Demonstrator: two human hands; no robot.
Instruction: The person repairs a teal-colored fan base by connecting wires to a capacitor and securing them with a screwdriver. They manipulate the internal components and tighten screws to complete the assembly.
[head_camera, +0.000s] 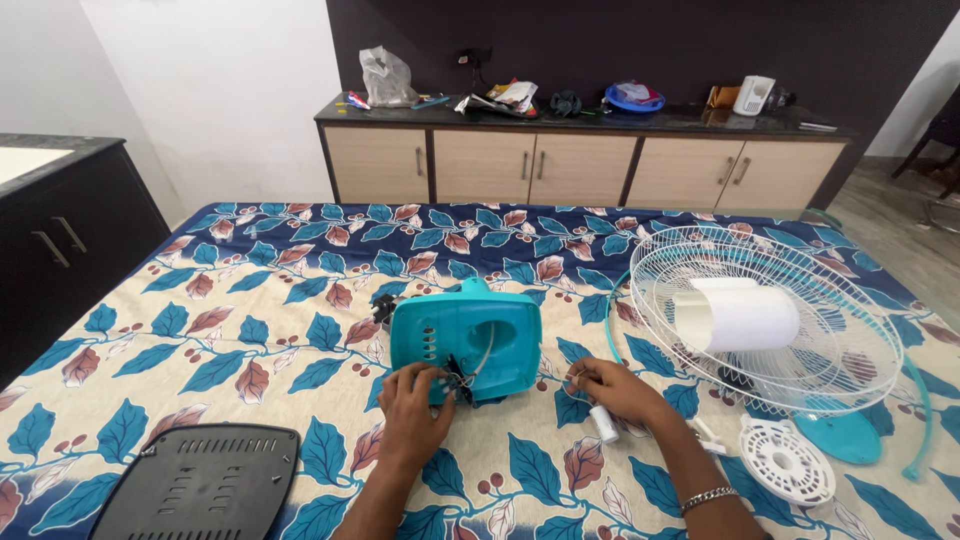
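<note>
A turquoise plastic fan base housing (466, 339) lies tilted on the leaf-patterned cloth, its open underside facing me with wires showing inside. My left hand (415, 403) rests at its lower edge, fingers on the small dark part and wires there. My right hand (612, 390) lies to the right of the housing, pinching thin wires that lead to a small white cylindrical part (603, 423) beneath the palm. A bracelet sits on my right wrist.
A white wire fan guard with a white motor cover (736, 318) lies at the right, a small round white grille (786, 461) below it. A black vented base plate (200, 483) lies at the lower left. A cluttered sideboard (580, 150) stands behind the bed.
</note>
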